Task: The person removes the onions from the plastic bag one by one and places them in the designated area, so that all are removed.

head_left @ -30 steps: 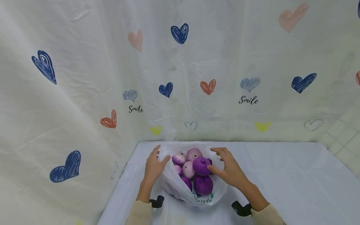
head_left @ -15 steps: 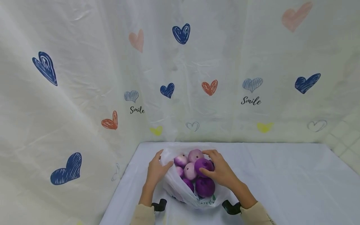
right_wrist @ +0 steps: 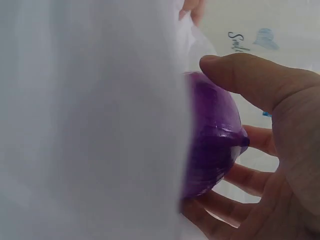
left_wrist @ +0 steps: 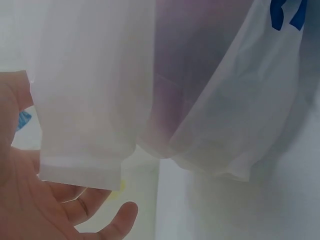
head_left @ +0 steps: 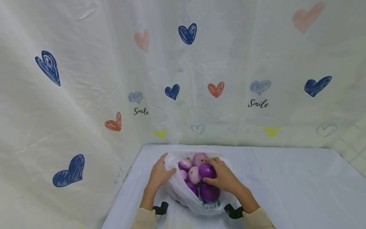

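Curling its fingers (right_wrist: 235, 75) round the dark purple onion (head_left: 207, 170) on top of the pile in the white plastic bag (head_left: 183, 194), the right hand (head_left: 224, 178) should squeeze gently and lift straight toward twelve o'clock while the left hand (head_left: 158, 174) pinches the bag's rim at nine o'clock.

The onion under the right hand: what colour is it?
Deep purple. The onion gripped by the right hand shows best in the head view.
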`<state>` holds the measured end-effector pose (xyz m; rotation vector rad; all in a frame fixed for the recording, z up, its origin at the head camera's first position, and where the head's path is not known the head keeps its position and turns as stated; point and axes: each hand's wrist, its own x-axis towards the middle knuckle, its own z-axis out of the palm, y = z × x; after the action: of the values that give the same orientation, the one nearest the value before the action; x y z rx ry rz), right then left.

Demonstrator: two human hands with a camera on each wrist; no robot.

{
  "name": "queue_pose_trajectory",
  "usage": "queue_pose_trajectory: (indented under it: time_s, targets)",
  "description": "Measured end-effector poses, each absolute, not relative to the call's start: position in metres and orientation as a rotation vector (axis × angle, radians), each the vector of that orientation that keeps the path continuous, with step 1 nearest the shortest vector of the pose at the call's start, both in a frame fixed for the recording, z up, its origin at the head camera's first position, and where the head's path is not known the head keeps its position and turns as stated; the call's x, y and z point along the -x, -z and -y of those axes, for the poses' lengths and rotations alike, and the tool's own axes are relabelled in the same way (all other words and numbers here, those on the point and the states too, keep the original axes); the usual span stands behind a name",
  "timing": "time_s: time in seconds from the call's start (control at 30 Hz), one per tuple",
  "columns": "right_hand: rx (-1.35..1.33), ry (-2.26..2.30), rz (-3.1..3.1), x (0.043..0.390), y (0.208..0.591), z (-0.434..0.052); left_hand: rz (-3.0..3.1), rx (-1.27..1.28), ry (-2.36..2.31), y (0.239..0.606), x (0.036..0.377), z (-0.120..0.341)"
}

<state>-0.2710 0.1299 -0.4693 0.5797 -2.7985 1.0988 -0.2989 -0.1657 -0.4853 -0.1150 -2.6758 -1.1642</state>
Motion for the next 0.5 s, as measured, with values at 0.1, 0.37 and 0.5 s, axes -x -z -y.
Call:
queue_pose_trajectory:
  time_s: [0.1,0.37,0.5]
  targets:
    - [-0.576,-1.096,2.815,0.2709,0.471,-0.1309,2.67,0.108,1.188,0.4854,0.298,0.1668]
    - [-0.608,-1.105,2.827,0.2697,0.4725,-0.1372,2.681,0.117,1.225,0.4885,0.2996,0.1718]
    - [-0.663,-1.109,2.805,0.2713,0.4731,-0.1377,2.661,0.112,1.256,0.486,0.3025,0.1756]
